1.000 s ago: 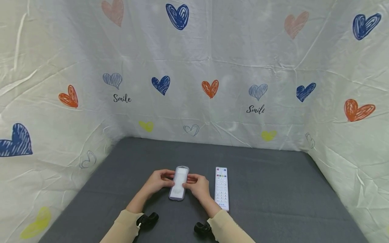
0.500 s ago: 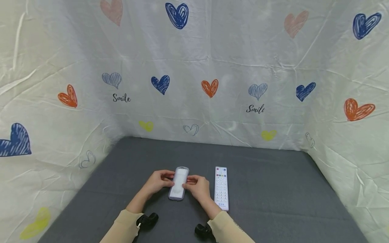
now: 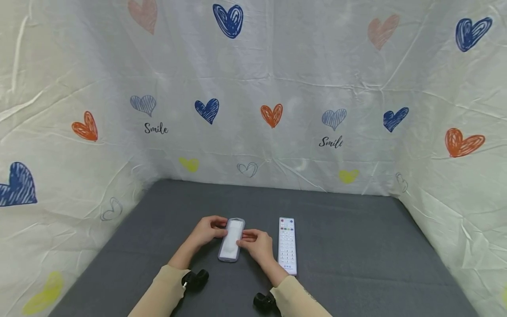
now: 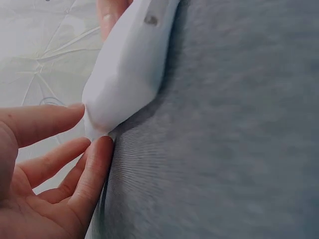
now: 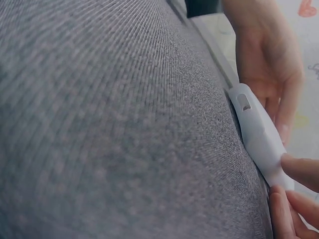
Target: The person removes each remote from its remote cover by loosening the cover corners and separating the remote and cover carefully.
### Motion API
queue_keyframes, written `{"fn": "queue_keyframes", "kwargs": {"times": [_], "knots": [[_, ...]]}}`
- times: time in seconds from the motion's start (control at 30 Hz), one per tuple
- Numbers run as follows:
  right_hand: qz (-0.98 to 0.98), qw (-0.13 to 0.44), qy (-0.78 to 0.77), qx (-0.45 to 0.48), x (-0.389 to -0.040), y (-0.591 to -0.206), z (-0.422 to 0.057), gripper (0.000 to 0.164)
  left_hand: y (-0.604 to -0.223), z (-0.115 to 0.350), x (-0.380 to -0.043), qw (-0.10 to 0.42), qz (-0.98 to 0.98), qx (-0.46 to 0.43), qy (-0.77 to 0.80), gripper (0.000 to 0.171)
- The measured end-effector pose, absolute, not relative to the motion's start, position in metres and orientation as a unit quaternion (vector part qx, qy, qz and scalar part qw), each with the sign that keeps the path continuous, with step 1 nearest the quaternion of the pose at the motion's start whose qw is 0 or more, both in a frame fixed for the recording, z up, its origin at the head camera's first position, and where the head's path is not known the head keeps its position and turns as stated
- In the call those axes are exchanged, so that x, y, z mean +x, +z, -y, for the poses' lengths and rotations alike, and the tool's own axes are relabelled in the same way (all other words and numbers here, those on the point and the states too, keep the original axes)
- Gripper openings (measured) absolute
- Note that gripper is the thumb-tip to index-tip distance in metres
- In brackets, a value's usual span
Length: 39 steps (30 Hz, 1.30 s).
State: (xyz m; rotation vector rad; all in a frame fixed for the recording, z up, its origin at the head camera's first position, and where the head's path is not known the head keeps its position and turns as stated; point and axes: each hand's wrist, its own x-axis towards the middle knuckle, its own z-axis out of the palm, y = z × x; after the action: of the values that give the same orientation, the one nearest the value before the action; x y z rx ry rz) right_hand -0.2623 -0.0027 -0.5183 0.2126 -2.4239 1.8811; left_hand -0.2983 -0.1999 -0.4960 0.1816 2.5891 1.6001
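Observation:
A white oblong object with a greyish see-through rim (image 3: pixel 233 240) lies on the dark grey cloth, tilted slightly to the right at its far end. Its exact kind is unclear. In the right wrist view the white object (image 5: pixel 259 137) shows a small slot near one end. My left hand (image 3: pixel 207 231) pinches its upper left edge between thumb and fingertips. On the opposite long side my right hand (image 3: pixel 257 245) holds it, thumb on the top face and fingers at the edge. A white remote control (image 3: pixel 287 246) with several rows of buttons lies right of my right hand, untouched.
Dark grey cloth (image 3: pixel 348 246) covers the table. A white curtain (image 3: pixel 245 66) printed with hearts and "Smile" surrounds it at the back and sides. Black wrist cameras are strapped at both sleeves.
My left hand has slid a little up along the left edge of the white object. The right hand keeps its place, and the head view has shifted very slightly.

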Motion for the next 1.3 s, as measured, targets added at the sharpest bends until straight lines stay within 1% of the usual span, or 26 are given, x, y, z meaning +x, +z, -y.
{"fn": "queue_keyframes", "kwargs": {"times": [0.17, 0.4, 0.57, 0.7, 0.83, 1.07, 1.3], "knots": [[0.783, 0.036, 0.617, 0.069, -0.262, -0.519, 0.003, 0.033, -0.496, 0.197, -0.309, 0.057, -0.844, 0.048, 0.530, 0.041], [0.785, 0.032, 0.614, 0.067, -0.261, -0.519, 0.002, 0.034, -0.499, 0.194, -0.319, 0.059, -0.837, 0.036, 0.542, 0.036], [0.786, 0.030, 0.614, 0.070, -0.261, -0.520, 0.002, 0.034, -0.500, 0.194, -0.321, 0.061, -0.838, 0.037, 0.541, 0.032], [0.784, 0.029, 0.616, 0.072, -0.262, -0.520, 0.001, 0.034, -0.499, 0.193, -0.321, 0.062, -0.840, 0.043, 0.537, 0.032], [0.784, 0.026, 0.616, 0.072, -0.262, -0.520, 0.001, 0.034, -0.498, 0.190, -0.321, 0.061, -0.844, 0.031, 0.533, 0.030], [0.778, 0.015, 0.623, 0.073, -0.263, -0.517, -0.002, 0.034, -0.494, 0.187, -0.322, 0.045, -0.841, 0.018, 0.540, 0.023], [0.754, -0.013, 0.654, 0.061, -0.262, -0.514, -0.003, 0.037, -0.486, 0.186, -0.321, 0.045, -0.821, 0.021, 0.569, 0.022]]}}
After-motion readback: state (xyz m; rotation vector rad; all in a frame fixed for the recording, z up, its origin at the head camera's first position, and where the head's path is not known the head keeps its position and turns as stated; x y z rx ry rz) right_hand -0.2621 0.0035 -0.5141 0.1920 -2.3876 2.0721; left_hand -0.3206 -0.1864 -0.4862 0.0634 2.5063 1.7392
